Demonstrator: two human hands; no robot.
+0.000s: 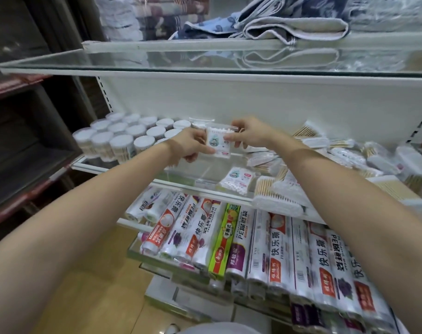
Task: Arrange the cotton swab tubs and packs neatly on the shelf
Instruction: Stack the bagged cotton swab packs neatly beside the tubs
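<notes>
Both hands hold one small clear pack of cotton swabs [218,143] above the middle of the glass shelf [195,183]. My left hand [189,144] grips its left edge and my right hand [249,133] pinches its upper right corner. Several round tubs of swabs [123,137] stand in tidy rows at the shelf's left. A matching pack [237,180] lies flat near the front edge. Loose packs of white and wooden-stick swabs [344,162] are heaped on the right.
A higher glass shelf [205,61] carries folded towels [289,22] just above my hands. Below, rolls and boxes of plastic wrap [229,239] fill a lower shelf. A dark shelving unit [24,131] stands to the left, over a wooden floor.
</notes>
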